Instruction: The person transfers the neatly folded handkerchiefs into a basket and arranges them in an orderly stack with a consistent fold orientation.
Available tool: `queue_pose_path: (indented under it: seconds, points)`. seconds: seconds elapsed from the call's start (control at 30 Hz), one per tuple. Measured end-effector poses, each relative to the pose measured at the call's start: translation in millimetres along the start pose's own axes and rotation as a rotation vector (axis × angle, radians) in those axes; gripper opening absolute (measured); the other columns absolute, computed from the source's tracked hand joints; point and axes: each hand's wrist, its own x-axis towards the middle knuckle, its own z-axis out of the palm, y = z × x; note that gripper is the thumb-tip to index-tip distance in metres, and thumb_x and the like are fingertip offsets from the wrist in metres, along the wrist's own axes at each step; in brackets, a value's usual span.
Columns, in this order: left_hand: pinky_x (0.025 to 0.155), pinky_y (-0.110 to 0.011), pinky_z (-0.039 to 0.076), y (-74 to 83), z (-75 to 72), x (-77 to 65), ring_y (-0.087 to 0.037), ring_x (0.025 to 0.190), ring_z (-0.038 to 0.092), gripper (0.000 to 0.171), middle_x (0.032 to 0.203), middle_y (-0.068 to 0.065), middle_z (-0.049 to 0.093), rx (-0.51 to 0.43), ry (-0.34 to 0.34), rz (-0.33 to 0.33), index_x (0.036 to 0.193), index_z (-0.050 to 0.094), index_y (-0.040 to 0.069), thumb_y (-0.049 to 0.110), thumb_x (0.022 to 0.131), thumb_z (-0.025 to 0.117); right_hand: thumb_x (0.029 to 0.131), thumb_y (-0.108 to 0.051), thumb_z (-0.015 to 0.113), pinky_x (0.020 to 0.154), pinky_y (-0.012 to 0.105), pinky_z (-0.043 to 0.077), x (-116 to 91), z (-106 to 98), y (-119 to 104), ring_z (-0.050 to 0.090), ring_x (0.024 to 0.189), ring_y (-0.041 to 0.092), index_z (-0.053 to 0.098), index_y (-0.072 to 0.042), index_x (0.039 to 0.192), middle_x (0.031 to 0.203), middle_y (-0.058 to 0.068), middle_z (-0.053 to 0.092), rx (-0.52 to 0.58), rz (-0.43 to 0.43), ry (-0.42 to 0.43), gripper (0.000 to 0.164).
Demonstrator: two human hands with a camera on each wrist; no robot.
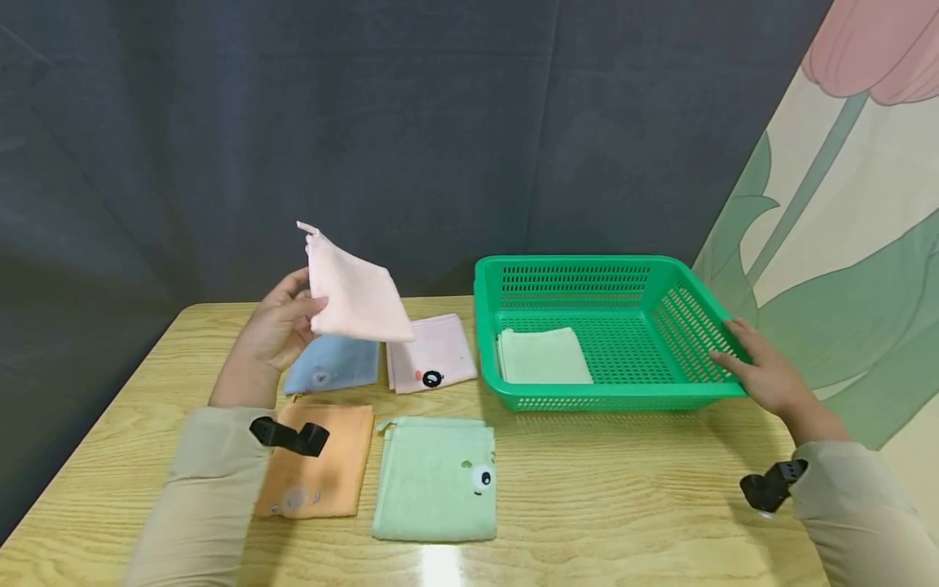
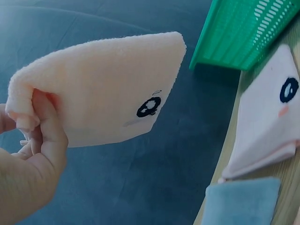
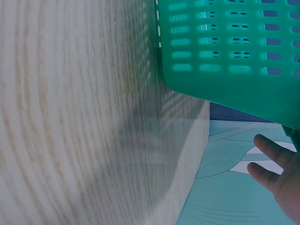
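My left hand (image 1: 282,322) holds up a folded pale pink small towel (image 1: 359,297) by one side, pinched between thumb and fingers. A hanging loop sticks out at its top corner, and an embroidered black eye (image 2: 149,107) shows on its face in the left wrist view. My right hand (image 1: 763,371) holds the right rim of the green plastic basket (image 1: 612,397), its thumb over the edge. In the right wrist view two fingers (image 3: 269,164) stretch out below the basket wall. A pale green folded towel (image 1: 546,357) lies in the basket's left part.
Left of the basket, folded towels lie on the wooden table (image 1: 609,505): blue (image 1: 337,359), light pink with an eye (image 1: 440,350), orange (image 1: 333,456) and green (image 1: 436,481). A dark curtain (image 1: 411,139) hangs behind, a flower-patterned cloth (image 1: 866,269) at the right.
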Motion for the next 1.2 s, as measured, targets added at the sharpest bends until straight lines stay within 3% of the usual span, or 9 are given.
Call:
queue_pose_path:
  seconds: [0.57, 1.2]
  points:
    - [0.056, -0.021, 0.046, -15.8, 25.2, 7.1, -0.013, 0.068, 0.057, 0.04, 0.084, -0.005, 0.053, -0.057, -0.063, -0.011, 0.117, 0.034, 0.009, -0.014, 0.084, 0.035, 0.094, -0.028, 0.033, 0.084, 0.067, 0.003, -0.6, 0.0, -0.4, -0.005, 0.12, 0.049, 0.003, 0.004, 0.136, 0.137, 0.027, -0.007, 0.02, -0.005, -0.002, 0.061]
    - [0.055, -0.019, 0.045, -27.0, 50.1, 13.0, -0.011, 0.066, 0.055, 0.042, 0.085, -0.005, 0.05, -0.039, -0.109, -0.006, 0.12, 0.032, 0.007, -0.013, 0.084, 0.034, 0.094, -0.028, 0.033, 0.084, 0.067, 0.002, -0.1, 0.6, -1.7, -0.006, 0.12, 0.049, 0.003, 0.005, 0.135, 0.138, 0.027, -0.007, 0.024, -0.007, 0.0, 0.061]
